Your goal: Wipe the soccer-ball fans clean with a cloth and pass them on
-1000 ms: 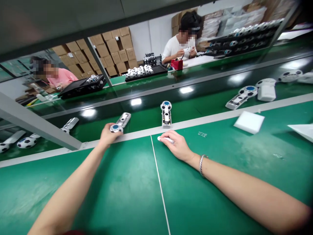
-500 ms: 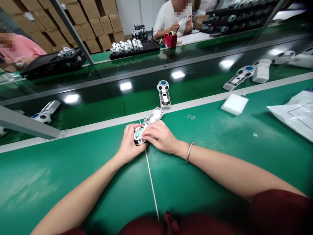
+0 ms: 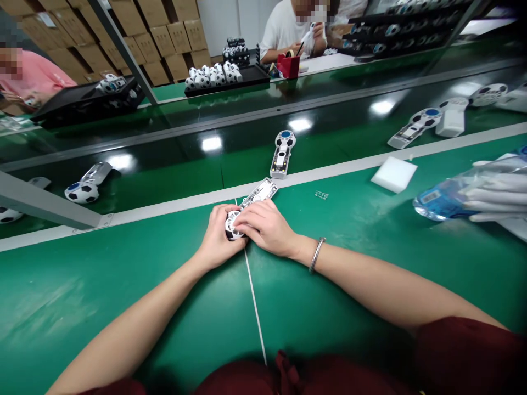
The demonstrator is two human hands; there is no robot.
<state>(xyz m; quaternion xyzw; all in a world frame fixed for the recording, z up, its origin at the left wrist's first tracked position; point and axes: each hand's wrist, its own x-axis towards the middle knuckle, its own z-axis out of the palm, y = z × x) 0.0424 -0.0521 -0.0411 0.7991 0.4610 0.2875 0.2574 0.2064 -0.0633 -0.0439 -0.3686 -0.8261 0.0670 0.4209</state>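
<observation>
A: Where's that football-patterned gadget (image 3: 263, 191) sitting?

B: It's sitting right by the rail (image 3: 181, 206), near side. The left hand (image 3: 217, 238) is holding it, grip curled round the ball end; the right hand (image 3: 269, 229) is resting bunched fingers over that, can't tell if they're pinching anything.

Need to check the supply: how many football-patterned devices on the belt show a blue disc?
3: left device near the foreground post; middle device beyond the right hand; right device in the right-hand group. Further discs may be hidden.
</observation>
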